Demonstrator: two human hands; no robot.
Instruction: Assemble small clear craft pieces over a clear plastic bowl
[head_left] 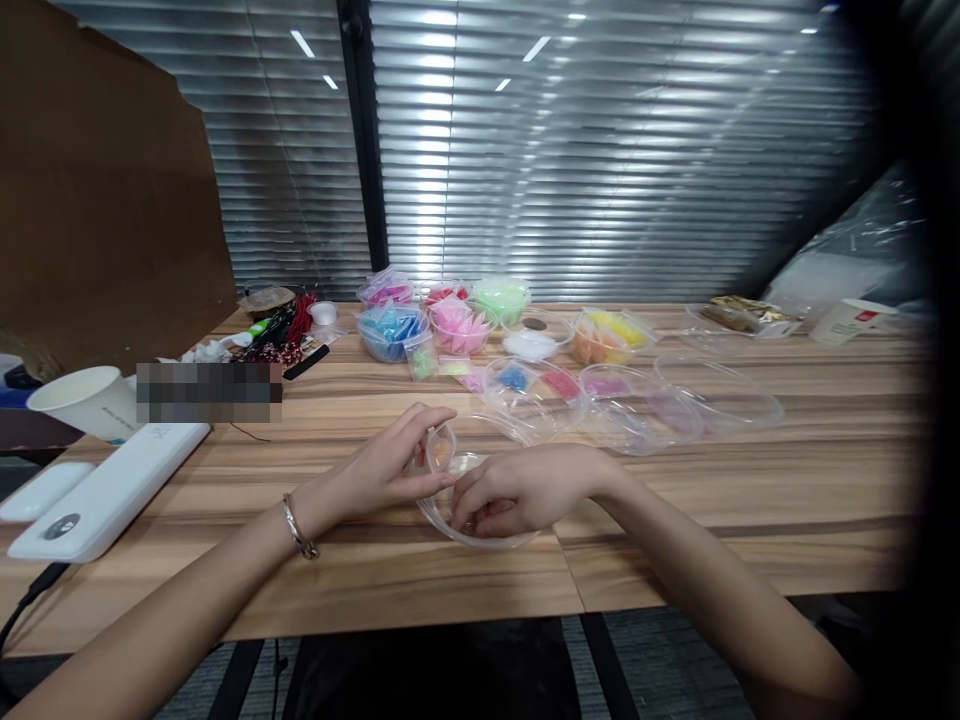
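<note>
My left hand (397, 455) pinches a small clear plastic piece (441, 452) with something orange showing in it; whether it is a bag or a little cup I cannot make out. It is held at the left rim of a clear plastic bowl (480, 543) near the table's front edge. Over this bowl, my right hand (517, 490) reaches down with bent fingers drawn together inside it. What those fingertips hold, if anything, is hidden. Just beyond the hands lie clear round lids (525, 410) with small blue (514, 377) and red (560, 383) packets among them.
Farther back stand tubs of blue (391, 330), pink (459, 325), green (501, 298) and yellow-orange (609, 336) pieces. On the left are a white power bank (112, 490), a paper cup (86, 400) and a brown board (112, 190). Another paper cup (851, 320) lies at the right.
</note>
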